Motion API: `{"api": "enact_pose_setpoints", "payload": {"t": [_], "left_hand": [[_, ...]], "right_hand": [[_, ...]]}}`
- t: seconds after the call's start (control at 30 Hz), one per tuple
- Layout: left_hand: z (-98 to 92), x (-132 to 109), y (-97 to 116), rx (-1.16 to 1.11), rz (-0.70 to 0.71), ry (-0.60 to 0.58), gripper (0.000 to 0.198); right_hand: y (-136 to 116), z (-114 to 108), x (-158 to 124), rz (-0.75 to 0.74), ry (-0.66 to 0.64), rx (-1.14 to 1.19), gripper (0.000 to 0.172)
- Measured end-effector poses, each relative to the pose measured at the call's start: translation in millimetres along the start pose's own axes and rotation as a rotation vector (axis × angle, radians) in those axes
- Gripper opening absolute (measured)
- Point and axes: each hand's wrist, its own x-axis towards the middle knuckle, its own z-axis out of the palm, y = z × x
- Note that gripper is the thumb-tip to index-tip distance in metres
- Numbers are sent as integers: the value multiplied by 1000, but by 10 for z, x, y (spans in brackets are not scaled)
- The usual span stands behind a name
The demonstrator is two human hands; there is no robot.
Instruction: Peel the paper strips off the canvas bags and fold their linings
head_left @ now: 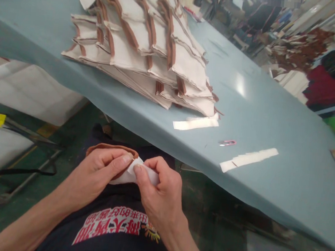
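Observation:
Close to my body, above the lap, both hands are on a white fabric piece with brown edging. My left hand is closed around its brown-trimmed edge, thumb pressed on the seam. With thumb and bent fingers, my right hand pinches a white part at the other end; whether that is a separate strip or the same cloth, I cannot tell. The thumbs are a short distance apart. On the table beyond lies a stack of cream fabric pieces with brown edging.
The long table has a blue-grey cover. Thread snips with a pink handle lie between two groups of white strips. A metal frame with a black cable stands at left. Brown and cream pieces are heaped at far right.

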Motion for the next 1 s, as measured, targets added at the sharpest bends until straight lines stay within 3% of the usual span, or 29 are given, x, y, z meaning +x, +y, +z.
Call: {"api": "enact_pose_setpoints", "payload": {"t": [0.27,0.53,0.77,1.0], "left_hand": [[25,-7,-6,69,20,51,47],[53,1,-95,-4,-53,66,46],[44,12,-106,-42,-57,44,49],[23,14,-120,-14,-113,64,52]], "right_hand": [[77,107,6,67,20,-26,33],[94,194,8,135,35,-1,36],[133,248,22,64,74,-23,36],[127,253,74,176,-22,50,38]]}}
